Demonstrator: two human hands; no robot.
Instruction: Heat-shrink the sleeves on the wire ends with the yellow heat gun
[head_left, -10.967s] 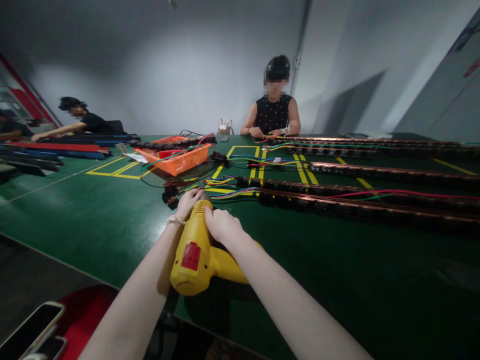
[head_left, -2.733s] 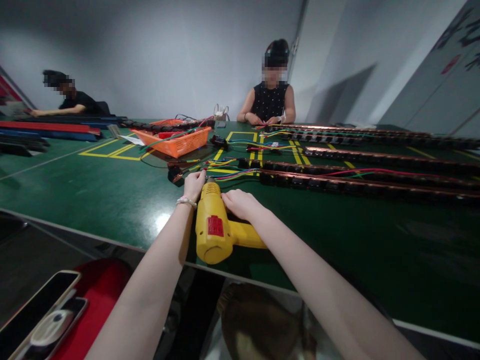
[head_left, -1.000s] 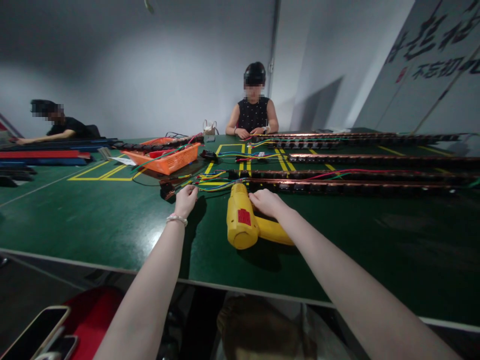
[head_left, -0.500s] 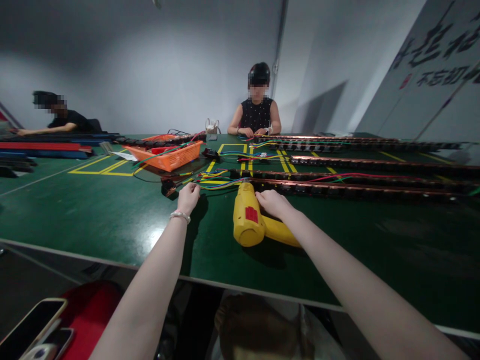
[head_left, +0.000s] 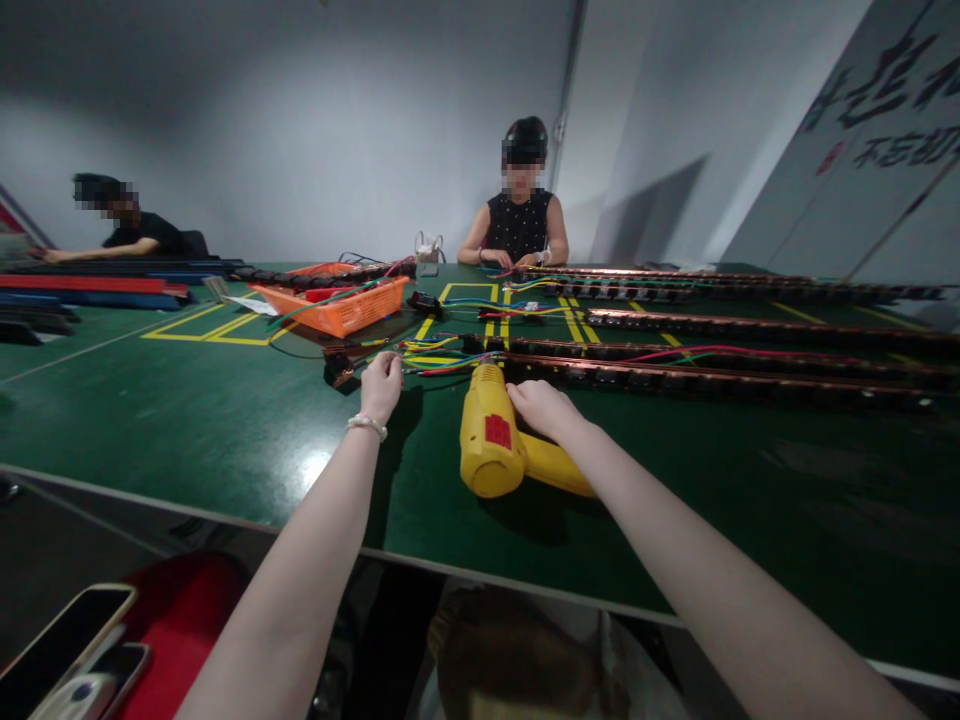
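Observation:
A yellow heat gun (head_left: 491, 440) with a red label lies on the green table (head_left: 187, 420), nozzle pointing away from me. My right hand (head_left: 541, 407) rests on its body by the handle, fingers curled over it. My left hand (head_left: 381, 384), with a bead bracelet at the wrist, is closed around the coloured wires (head_left: 439, 362) that run to a long black and copper strip (head_left: 712, 382). A small black connector (head_left: 335, 366) lies just left of that hand.
Several more long strips (head_left: 750, 325) lie across the right of the table. An orange basket (head_left: 341, 305) stands at the back left. One person sits opposite (head_left: 525, 222), another at far left (head_left: 127, 230). Phones (head_left: 64, 655) lie on a red stool at lower left.
My left hand has left the heat gun's nozzle and moved to the wire bundle, closing on it. The gun now lies further right under my right hand.

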